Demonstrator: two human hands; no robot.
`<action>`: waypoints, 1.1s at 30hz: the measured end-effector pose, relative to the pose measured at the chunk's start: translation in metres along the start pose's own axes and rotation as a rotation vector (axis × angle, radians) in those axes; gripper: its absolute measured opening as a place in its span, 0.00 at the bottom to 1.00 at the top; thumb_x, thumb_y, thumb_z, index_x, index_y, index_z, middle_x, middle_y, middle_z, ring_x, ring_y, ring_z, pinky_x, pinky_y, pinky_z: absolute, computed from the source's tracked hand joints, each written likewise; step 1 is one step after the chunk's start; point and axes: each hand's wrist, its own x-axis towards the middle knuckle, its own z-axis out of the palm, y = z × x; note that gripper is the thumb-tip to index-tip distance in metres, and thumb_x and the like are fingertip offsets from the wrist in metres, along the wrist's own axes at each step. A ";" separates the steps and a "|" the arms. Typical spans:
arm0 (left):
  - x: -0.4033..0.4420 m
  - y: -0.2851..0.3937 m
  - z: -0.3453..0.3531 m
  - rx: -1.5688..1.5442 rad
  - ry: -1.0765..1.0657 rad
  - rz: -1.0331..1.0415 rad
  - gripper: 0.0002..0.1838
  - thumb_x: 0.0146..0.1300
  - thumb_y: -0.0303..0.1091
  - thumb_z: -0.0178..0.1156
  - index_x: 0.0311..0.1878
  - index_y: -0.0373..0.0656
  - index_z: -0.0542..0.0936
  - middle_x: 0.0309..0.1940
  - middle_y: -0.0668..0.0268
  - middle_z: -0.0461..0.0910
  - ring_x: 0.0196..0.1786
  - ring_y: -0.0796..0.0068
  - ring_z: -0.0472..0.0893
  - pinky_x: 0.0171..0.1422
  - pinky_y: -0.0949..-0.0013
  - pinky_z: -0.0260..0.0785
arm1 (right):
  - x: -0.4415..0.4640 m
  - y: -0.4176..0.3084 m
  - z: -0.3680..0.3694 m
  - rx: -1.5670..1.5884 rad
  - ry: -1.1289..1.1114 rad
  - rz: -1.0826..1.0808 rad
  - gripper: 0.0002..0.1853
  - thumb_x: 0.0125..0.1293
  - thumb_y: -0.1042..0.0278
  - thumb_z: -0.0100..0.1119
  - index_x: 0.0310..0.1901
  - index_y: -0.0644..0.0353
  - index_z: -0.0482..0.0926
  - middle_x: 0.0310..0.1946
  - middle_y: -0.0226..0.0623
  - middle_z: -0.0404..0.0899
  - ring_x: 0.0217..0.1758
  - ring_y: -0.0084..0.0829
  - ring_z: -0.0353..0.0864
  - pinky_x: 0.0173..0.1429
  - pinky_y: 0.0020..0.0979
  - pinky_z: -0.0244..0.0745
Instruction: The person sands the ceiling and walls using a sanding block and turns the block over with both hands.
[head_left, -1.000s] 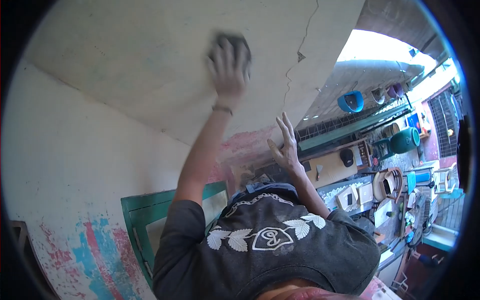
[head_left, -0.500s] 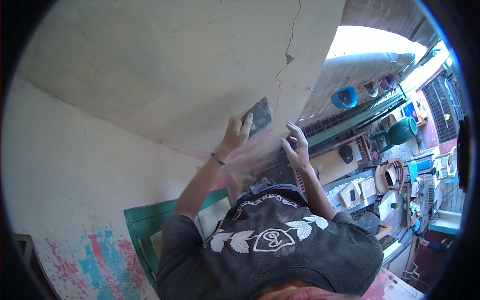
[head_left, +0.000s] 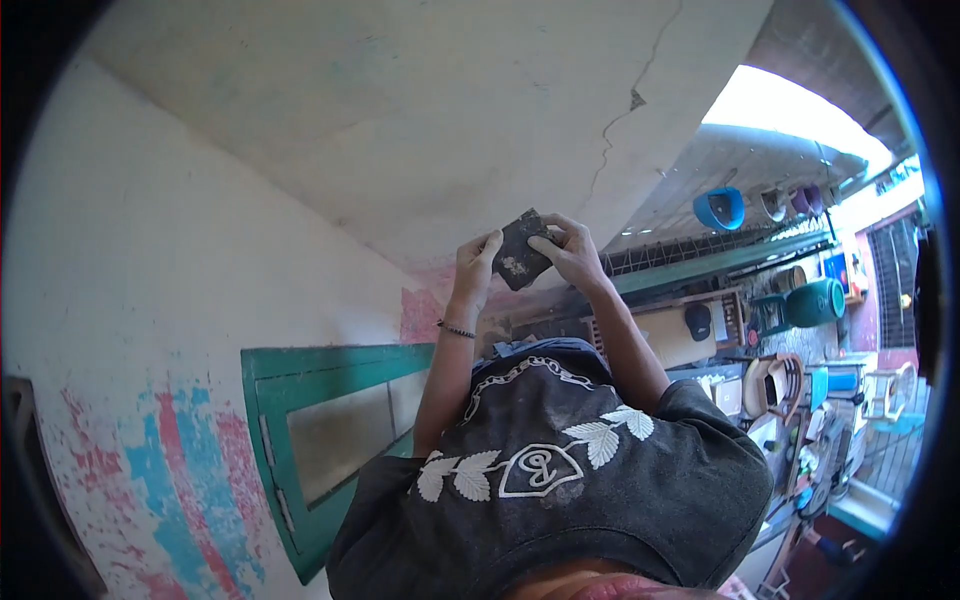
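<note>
In front of my chest I hold a dark, folded piece of sandpaper [head_left: 520, 252] with pale dusty patches on its face. My left hand [head_left: 474, 268], with a beaded bracelet at the wrist, pinches its left edge. On the opposite side, my right hand [head_left: 575, 256] grips it with the thumb across the face and the fingers behind. Both hands look whitened by dust. Beyond them rises a pale wall [head_left: 400, 150] with a thin crack and a small chipped spot; the sandpaper appears apart from it.
A green-framed window or door [head_left: 265, 385] is at the left, beside a wall [head_left: 160, 300] with peeling pink and blue paint. To the right are a wooden bench [head_left: 665, 335], a black cap [head_left: 697, 321], a green container [head_left: 815, 301], a chair [head_left: 785, 385] and a hanging blue pot [head_left: 719, 208].
My right hand, free before, has taken hold of the sandpaper beside my left hand. The sandpaper has come away from the wall and turned, and the view has shifted.
</note>
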 end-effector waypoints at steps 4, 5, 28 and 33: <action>-0.020 0.011 -0.003 0.021 0.118 0.059 0.11 0.75 0.33 0.62 0.47 0.35 0.89 0.36 0.70 0.87 0.35 0.86 0.81 0.38 0.78 0.73 | 0.011 0.008 0.015 -0.092 -0.012 -0.039 0.21 0.70 0.72 0.67 0.61 0.70 0.79 0.44 0.46 0.90 0.43 0.27 0.88 0.50 0.28 0.82; -0.021 0.011 -0.007 0.039 0.137 0.060 0.12 0.75 0.33 0.62 0.48 0.34 0.89 0.36 0.71 0.87 0.35 0.86 0.81 0.39 0.78 0.73 | 0.014 0.009 0.019 -0.101 -0.013 -0.059 0.20 0.69 0.72 0.67 0.60 0.71 0.80 0.44 0.45 0.90 0.42 0.26 0.88 0.49 0.28 0.82; -0.028 -0.008 -0.002 0.258 0.198 0.251 0.07 0.71 0.28 0.67 0.40 0.35 0.89 0.32 0.72 0.86 0.36 0.84 0.80 0.43 0.76 0.73 | -0.008 0.033 0.007 0.564 0.041 0.093 0.28 0.62 0.66 0.78 0.61 0.65 0.79 0.50 0.40 0.86 0.48 0.29 0.86 0.54 0.31 0.84; -0.021 -0.036 0.017 0.314 0.259 0.276 0.07 0.72 0.29 0.66 0.39 0.35 0.88 0.33 0.71 0.86 0.36 0.85 0.81 0.40 0.75 0.73 | -0.037 0.021 0.011 0.618 -0.016 0.205 0.22 0.72 0.61 0.70 0.61 0.65 0.81 0.50 0.37 0.86 0.49 0.24 0.86 0.50 0.30 0.84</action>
